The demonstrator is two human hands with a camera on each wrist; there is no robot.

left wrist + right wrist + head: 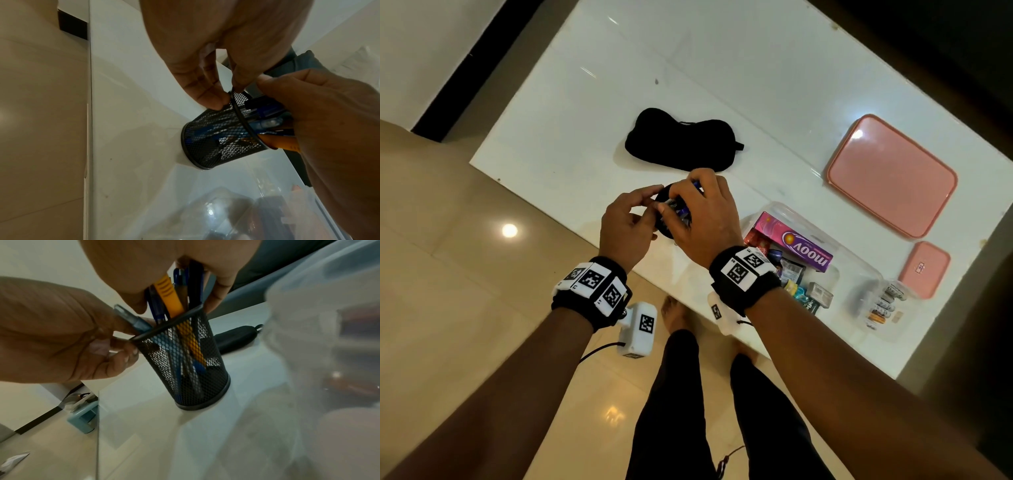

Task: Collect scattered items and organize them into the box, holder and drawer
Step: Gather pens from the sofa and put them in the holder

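The mesh holder [185, 363] stands upright on the white tabletop [756, 85], near its front edge, directly under both hands. The left hand [625, 228] pinches the holder's rim between thumb and fingertips [213, 99], steadying it. The right hand [702, 219] comes down from above, its grip closed around the upper ends of a bundle of pens [180, 293], among them a yellow-bodied tool [170, 295] and several blue barrels.

Governing relation: the bundle's long axis runs near vertical, in line with the holder's mouth; the lower ends are already inside the mesh and appear to reach close to the base. The right hand is directly above the opening, the left at its side. Judgement: the step in hand is seating the pens, and release seems all that remains.

Risk: a light holder could tip if the bundle leans on release.

Elsewhere: a clear box [859, 267] holding packets sits to the right, two pink lids [893, 174] beyond it, and a black eye mask [678, 140] behind the holder.
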